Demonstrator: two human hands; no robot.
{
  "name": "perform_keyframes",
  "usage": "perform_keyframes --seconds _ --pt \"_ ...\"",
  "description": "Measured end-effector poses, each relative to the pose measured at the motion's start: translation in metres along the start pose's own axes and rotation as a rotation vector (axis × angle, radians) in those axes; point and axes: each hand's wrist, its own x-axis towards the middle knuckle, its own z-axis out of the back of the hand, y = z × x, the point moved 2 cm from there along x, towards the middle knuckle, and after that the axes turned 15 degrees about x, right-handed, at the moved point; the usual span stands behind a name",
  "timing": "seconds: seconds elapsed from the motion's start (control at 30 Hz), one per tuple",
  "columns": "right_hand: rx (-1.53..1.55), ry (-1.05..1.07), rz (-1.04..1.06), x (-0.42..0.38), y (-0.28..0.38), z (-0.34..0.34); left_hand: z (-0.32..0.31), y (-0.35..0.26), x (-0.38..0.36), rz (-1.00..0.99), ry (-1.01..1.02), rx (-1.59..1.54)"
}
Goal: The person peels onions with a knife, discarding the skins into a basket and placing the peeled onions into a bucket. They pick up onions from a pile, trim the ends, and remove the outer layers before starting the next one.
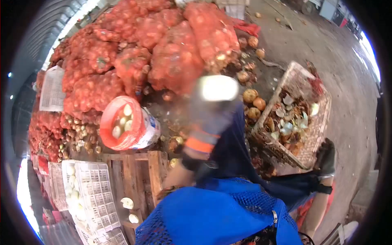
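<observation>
My left hand (pixel 206 116), in a grey glove with an orange cuff, reaches forward over the floor and is smeared by motion. At its finger end shows a glaring white rounded patch (pixel 220 88), whose nature I cannot tell. My right hand (pixel 326 160), in a dark and grey glove, is low at the right, beside the near right corner of a dirty plastic crate (pixel 326 110). Its fingers are dark and bunched in outline. Onion skins and scraps (pixel 288 122) lie in the crate. Left of my left hand stands a bucket (pixel 143 130) holding peeled onions (pixel 123 121).
Red mesh sacks of onions (pixel 175 59) are piled ahead and left. Loose onions (pixel 251 98) lie between sacks and crate. At the lower left are a wooden pallet (pixel 153 171) with cut onion pieces and a white crate (pixel 96 196) of peeled onions. Blue cloth (pixel 204 208) covers my lap.
</observation>
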Motion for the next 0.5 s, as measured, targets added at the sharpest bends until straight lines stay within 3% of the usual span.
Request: perform_keyframes --seconds 0.03,0.07,0.1,0.13,0.17,0.23,0.27,0.33,0.37,0.47,0.5 --pt "0.03 0.175 -0.107 0.001 -0.011 0.009 0.015 0.038 -0.01 0.042 0.017 0.005" --pt "0.098 0.05 -0.075 -0.026 -0.023 -0.027 0.026 0.069 -0.013 0.107 0.028 0.001" --pt "-0.065 0.064 0.04 -0.03 -0.039 -0.04 0.038 0.107 -0.02 0.164 0.025 0.028" --pt "-0.103 0.092 -0.001 -0.042 -0.049 -0.062 0.05 0.143 -0.028 0.211 0.01 0.061" --pt "0.054 -0.045 -0.258 -0.043 -0.052 -0.084 0.066 0.187 -0.035 0.279 -0.022 0.095" --pt "0.016 -0.037 -0.301 -0.031 -0.076 -0.096 0.095 0.27 -0.053 0.393 -0.098 0.098" --pt "-0.017 -0.042 -0.287 -0.024 -0.086 -0.096 0.108 0.31 -0.063 0.431 -0.152 0.026" --pt "-0.044 -0.132 -0.24 -0.014 -0.103 -0.101 0.122 0.41 -0.099 0.738 -0.246 -0.445" --pt "-0.061 -0.154 -0.147 -0.012 -0.113 -0.106 0.122 0.313 -0.048 1.078 -0.394 -0.218" --pt "-0.219 -0.151 0.055 -0.01 -0.136 -0.108 0.072 0.307 -0.047 0.653 -0.25 0.632" --pt "-0.235 -0.195 0.117 -0.012 -0.147 -0.115 0.045 0.309 -0.051 0.62 -0.115 0.34"
